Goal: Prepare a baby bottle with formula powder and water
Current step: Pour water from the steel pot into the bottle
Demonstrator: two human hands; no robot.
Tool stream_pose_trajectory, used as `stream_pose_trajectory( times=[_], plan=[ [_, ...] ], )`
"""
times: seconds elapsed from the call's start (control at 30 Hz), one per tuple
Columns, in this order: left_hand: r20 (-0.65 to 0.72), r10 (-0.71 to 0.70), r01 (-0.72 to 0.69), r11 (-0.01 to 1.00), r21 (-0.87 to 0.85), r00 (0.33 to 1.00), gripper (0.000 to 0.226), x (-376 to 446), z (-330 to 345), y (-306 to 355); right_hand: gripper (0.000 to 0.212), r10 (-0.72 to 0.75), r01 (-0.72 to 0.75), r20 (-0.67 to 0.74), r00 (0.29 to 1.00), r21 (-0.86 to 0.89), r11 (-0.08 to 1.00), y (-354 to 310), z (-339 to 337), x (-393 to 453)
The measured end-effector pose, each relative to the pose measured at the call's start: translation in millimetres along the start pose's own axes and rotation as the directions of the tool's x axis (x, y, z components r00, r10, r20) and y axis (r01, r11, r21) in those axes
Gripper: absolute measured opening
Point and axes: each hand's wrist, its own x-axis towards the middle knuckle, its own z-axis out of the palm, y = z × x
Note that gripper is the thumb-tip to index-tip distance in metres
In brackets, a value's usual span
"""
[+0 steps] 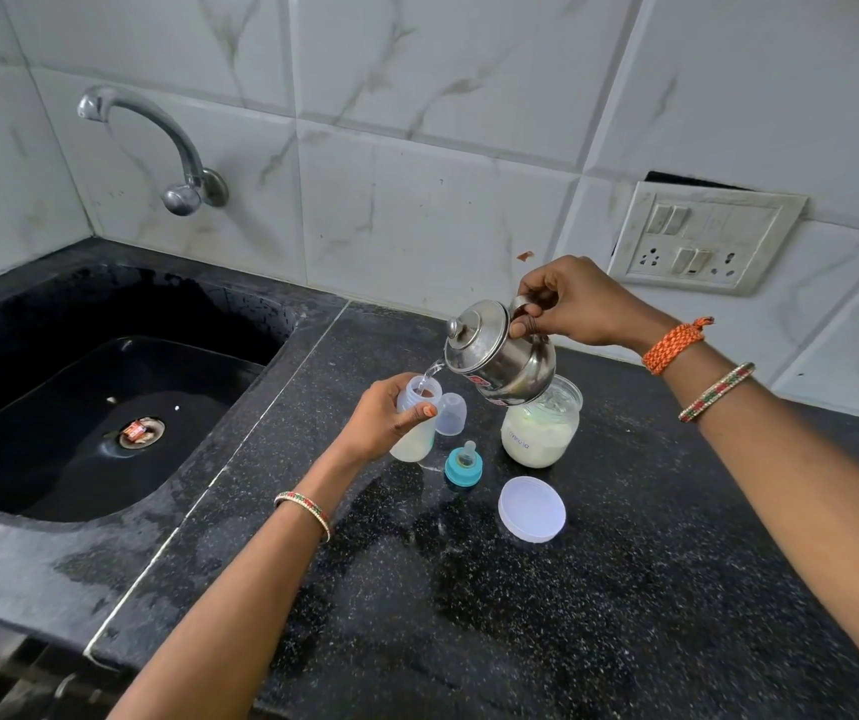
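My right hand (pixel 567 304) is closed around the handle of a small steel kettle (pixel 500 356), tipped down to the left with its lid on, and a thin stream of water (pixel 432 368) runs from its spout into the open mouth of the baby bottle (pixel 417 423). My left hand (pixel 383 423) is wrapped around that bottle, thumb across the front, holding it upright with its base on the black speckled table (pixel 469 615). The bottle's lower part looks pale and cloudy. A clear bottle cap (pixel 452 414) stands just beside the bottle on its right. In front of that, the teal nipple ring (pixel 463 466) sits on the table, nipple pointing up. The open formula jar (pixel 539 431), mostly full of off-white powder, stands right of the cap, partly under the kettle's base; can't tell if they touch. Its white round lid (pixel 532 509) lies flat on the table nearer to me. Left of the table is a black sink (pixel 105 387) with a wall tap (pixel 157 148) above it. A switchboard (pixel 702 236) is on the tiled wall behind my right hand. Bangles on both wrists, an orange thread band on the right one
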Motion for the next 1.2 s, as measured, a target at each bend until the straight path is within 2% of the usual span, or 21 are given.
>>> stream_pose_trajectory(
  times=[0.7, 0.93, 1.2],
  plan=[
    [0.008, 0.015, -0.014, 1.000, -0.028, 1.000, 0.084, -1.4, 0.4, -1.1, 0.031, 0.011, -0.011, -0.003, 1.000, 0.002, 1.000, -1.3, 2.0, -1.1],
    [0.010, 0.008, -0.007, 0.998, -0.055, 1.000, 0.078, -2.7, 1.1, -4.6, 0.034, 0.010, -0.009, -0.008, 1.000, 0.012, 1.000, -3.9, 1.9, -3.2],
    [0.002, 0.019, -0.018, 0.994, -0.106, 1.000, 0.084, -5.9, 0.6, -6.9, 0.024, 0.025, -0.025, -0.008, 1.000, 0.054, 0.998, -3.9, 7.4, -7.6]
  ],
)
